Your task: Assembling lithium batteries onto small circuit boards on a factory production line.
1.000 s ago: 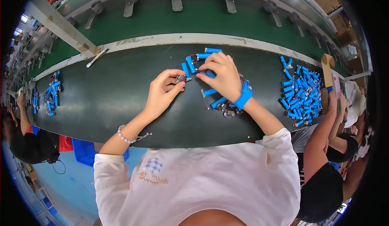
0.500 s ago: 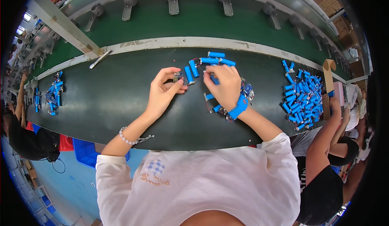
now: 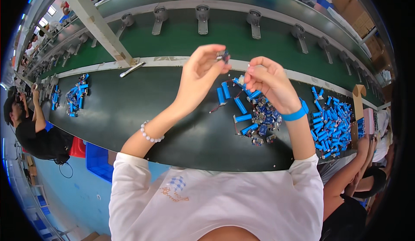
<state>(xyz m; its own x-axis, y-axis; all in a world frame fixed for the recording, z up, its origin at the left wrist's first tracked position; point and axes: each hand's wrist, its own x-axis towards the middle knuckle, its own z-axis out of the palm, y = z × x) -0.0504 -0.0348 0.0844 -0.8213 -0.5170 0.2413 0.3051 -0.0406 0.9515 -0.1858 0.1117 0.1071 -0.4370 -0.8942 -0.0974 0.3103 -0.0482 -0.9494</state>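
A: What is the left hand (image 3: 199, 77) doing?

B: It is pinching a small circuit board (image 3: 223, 57) between thumb and fingers, and that piece is hanging in the air, beyond the board pile (image 3: 264, 116) and to its left.

A: And the right hand (image 3: 272, 83)?

B: It is hovering at the far side of the board pile, thumb and fingers curling close together — whether they are gripping anything, I cannot tell.

A: What is lying nearest?

B: Loose blue cylinders (image 3: 241, 105) are lying along the pile's left side, some trailing thin wires.

A: Farther out?

B: A large heap of blue cylinders (image 3: 332, 124) is spreading to the pile's right, and a cardboard box (image 3: 358, 102) is standing farther right. A smaller heap (image 3: 78, 95) is sitting well to the pile's left — and a green strip (image 3: 229, 29) is stretching across beyond the pile.
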